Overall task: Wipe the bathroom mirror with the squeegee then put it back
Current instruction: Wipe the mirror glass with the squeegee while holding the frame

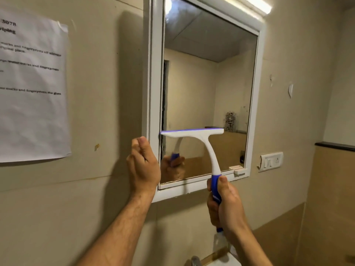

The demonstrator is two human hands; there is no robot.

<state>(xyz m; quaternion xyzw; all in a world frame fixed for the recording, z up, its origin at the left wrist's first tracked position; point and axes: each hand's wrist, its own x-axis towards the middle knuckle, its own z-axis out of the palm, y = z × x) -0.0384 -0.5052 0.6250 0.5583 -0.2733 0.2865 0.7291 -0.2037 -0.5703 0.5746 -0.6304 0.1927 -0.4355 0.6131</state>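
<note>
right hand (224, 204) fisted on squeegee (201, 144) handle, low for reach | blade flat across lower mirror (209, 77), left tip at frame, likely to cover the edge | left hand (143, 164) loosely curled, empty, steadying frame

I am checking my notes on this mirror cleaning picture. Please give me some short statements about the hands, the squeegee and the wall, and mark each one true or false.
1. The right hand grips the blue handle of the squeegee. True.
2. The squeegee blade lies across the top of the mirror. False: it lies across the lower part.
3. The left hand rests at the left side of the mirror frame. True.
4. The left hand holds a cloth. False: it holds nothing.
5. A printed paper sheet hangs on the wall left of the mirror. True.
</note>
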